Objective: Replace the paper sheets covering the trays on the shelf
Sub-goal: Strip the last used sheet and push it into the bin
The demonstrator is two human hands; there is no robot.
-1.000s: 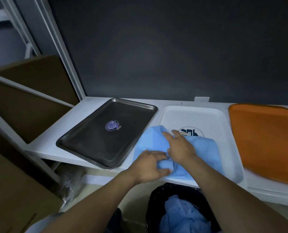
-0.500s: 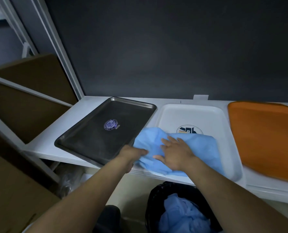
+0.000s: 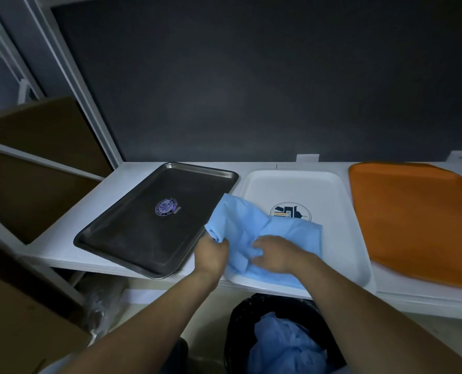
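Observation:
Three trays sit side by side on the white shelf (image 3: 62,238): a dark metal tray (image 3: 132,228) at left, a white tray (image 3: 332,201) with a round logo in the middle, an orange tray (image 3: 419,222) at right. A crumpled blue paper sheet (image 3: 240,220) lies over the white tray's near left part and laps onto the metal tray's right rim. My left hand (image 3: 212,253) grips a bunched corner of the sheet at its left edge. My right hand (image 3: 274,253) holds the sheet's folds, fingers curled into them.
A black bin (image 3: 240,319) below the shelf edge holds crumpled blue sheets (image 3: 284,346). Brown cardboard boxes (image 3: 22,319) stand at the left beside a white shelf frame (image 3: 70,76). A dark wall backs the shelf.
The left hand has closed on the sheet's left corner and raised it. The right hand went from pressing flat to gathering the folds. The sheet is more bunched and uncovers more of the logo.

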